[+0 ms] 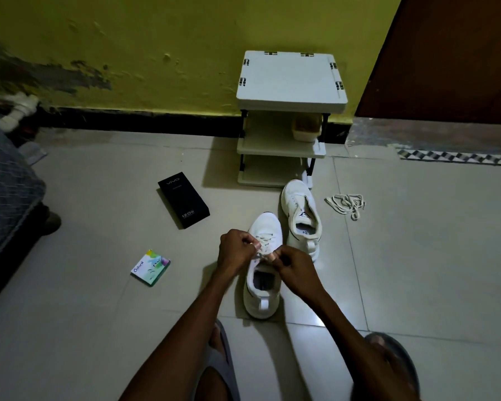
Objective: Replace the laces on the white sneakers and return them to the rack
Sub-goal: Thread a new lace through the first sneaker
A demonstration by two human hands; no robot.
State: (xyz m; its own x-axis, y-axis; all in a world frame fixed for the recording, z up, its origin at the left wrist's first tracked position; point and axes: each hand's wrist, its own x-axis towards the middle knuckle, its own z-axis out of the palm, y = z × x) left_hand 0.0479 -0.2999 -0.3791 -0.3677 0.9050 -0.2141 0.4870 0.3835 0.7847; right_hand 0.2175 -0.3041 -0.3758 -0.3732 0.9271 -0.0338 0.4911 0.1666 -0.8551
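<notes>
- While crouched over the tiled floor (99,314), both hands working at the near sneaker (262,285), toe pointed away toward the rack (289,117).
- Left hand (235,251) curled into a fist, fingers pinched on the lace (264,244) at the sneaker's left side.
- Right hand (294,269) likewise closed, thumb and fingertips clamped on the same lace at the right side, just over the tongue.
- Lace crossed through the upper eyelets, drawn between the two hands.
- Second sneaker (301,215) just beside the first, further off and to the right, no lace visible in it, toe close to the rack's bottom shelf.
- Loose laces (346,205) in a tangled heap on the floor, right of the second sneaker, apart from it.
- Rack against the yellow wall (156,53), three white shelves on dark posts; small cream tub (307,128) on the middle shelf at the right.
- Black box (183,199) flat on the floor, left of the sneakers; small colourful packet (151,267) nearer, left of the left forearm.
- Grey sandals (223,366) on both feet at the bottom edge.
- Brown door (446,53) at the upper right.
</notes>
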